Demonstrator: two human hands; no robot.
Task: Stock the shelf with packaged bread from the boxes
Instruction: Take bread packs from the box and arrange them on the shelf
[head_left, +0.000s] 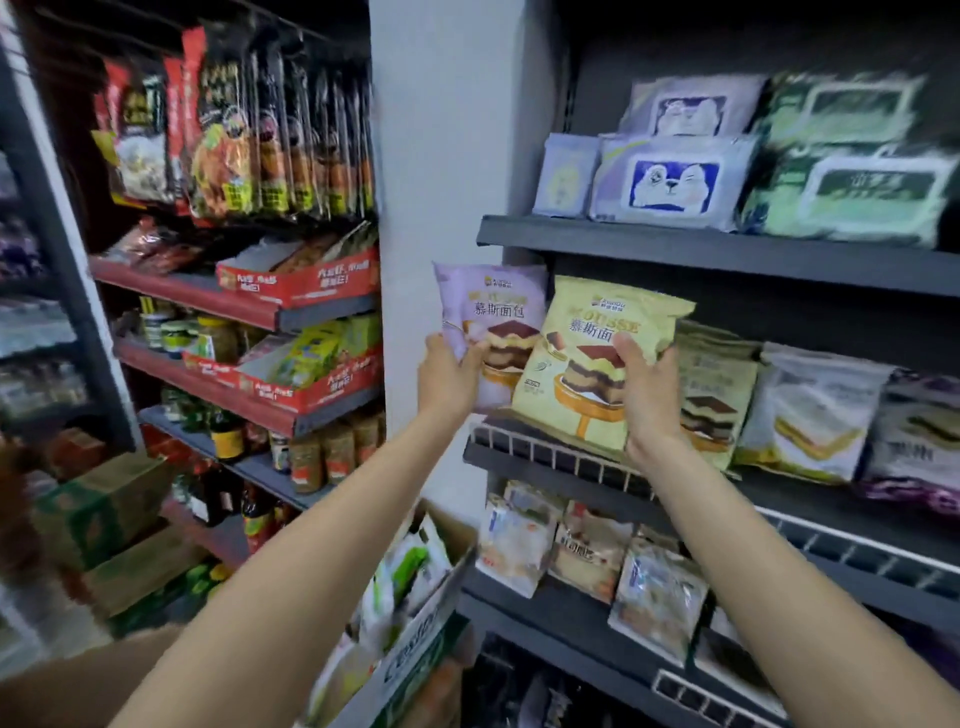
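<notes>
My left hand (448, 376) grips a lilac mousse bread pack (491, 312) by its lower left corner, held upright at the left end of the middle dark shelf (524, 457). My right hand (649, 387) holds a yellow mousse bread pack (582, 364) upright by its right side, its bottom near the shelf's wire front rail. To the right, more bread packs (815, 410) stand in a row on the same shelf. A cardboard box (415, 623) with packaged bread sits below, between my forearms.
The shelf above holds purple and green packs (675, 176). The shelf below carries small bread packets (587, 551). A white pillar (436, 156) divides this unit from red shelves of snacks and jars (291, 291) on the left. Cartons (104, 514) are stacked on the floor at left.
</notes>
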